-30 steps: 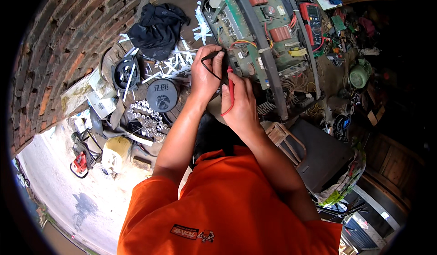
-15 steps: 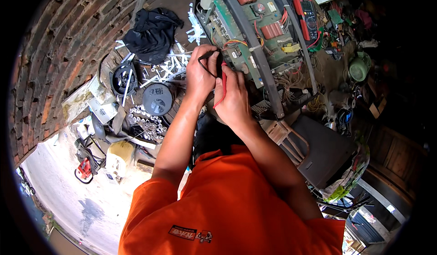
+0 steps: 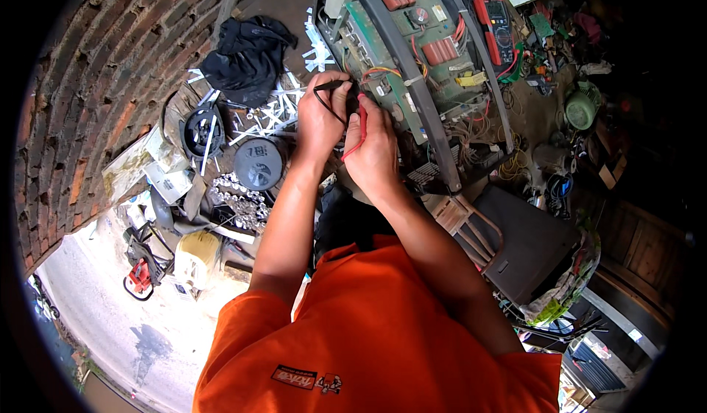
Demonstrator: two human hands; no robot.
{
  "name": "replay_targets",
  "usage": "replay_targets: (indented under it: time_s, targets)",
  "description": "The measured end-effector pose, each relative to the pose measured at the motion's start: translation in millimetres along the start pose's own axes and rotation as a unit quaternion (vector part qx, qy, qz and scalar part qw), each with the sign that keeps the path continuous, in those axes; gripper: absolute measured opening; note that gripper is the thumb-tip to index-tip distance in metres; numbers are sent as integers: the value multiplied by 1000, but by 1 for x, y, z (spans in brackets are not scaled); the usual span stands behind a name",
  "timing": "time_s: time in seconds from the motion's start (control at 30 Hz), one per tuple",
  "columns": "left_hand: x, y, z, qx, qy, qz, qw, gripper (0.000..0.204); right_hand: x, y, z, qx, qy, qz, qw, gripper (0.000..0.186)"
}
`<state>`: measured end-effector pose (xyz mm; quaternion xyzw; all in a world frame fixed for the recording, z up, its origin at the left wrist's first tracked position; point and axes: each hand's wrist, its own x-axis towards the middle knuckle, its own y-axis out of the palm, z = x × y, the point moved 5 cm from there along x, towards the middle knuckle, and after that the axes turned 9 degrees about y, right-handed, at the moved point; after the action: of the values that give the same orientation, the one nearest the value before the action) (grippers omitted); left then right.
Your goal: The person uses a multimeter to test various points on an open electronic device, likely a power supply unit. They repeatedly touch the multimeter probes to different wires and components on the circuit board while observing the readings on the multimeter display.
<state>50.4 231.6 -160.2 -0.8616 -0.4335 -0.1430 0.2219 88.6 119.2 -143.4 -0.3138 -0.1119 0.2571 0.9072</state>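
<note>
My left hand [image 3: 318, 122] is closed on a black test probe [image 3: 330, 85], its cord looping down over the fingers. Beside it my right hand [image 3: 372, 148] grips a red test probe [image 3: 363, 111] with its lead hanging toward the wrist. Both probe tips point at the near-left edge of an opened electronic unit [image 3: 409, 96] with circuit boards, coloured wires and dark frame bars; whether they touch it I cannot tell. A red-and-black multimeter [image 3: 495, 30] lies at the unit's right.
A brick wall [image 3: 88, 81] runs along the left. Black cloth [image 3: 243, 59], white strips [image 3: 280, 107], a round black lid [image 3: 258, 166] and metal bits [image 3: 236, 207] cover the bench's left. A wooden chair [image 3: 464, 229] and dark panel [image 3: 526, 247] are at lower right, with clutter [image 3: 560, 67] farther right.
Both hands have moved slightly up and left in the picture, still holding the probes. The view of the unit and bench has shifted slightly.
</note>
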Motion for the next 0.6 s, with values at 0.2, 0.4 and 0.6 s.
replay_targets:
  time_s: [0.2, 0.4, 0.6]
  targets:
    - [-1, 0, 2, -4, 8, -7, 1000, 9, 1, 2, -2, -6, 9, -5, 1000, 38]
    - [-2, 0, 2, 2, 19, -12, 1000, 9, -1, 0, 2, -5, 11, -7, 1000, 38]
    - [-3, 0, 1, -8, -7, -12, 1000, 10, -1, 2, 2, -13, 20, -3, 1000, 39]
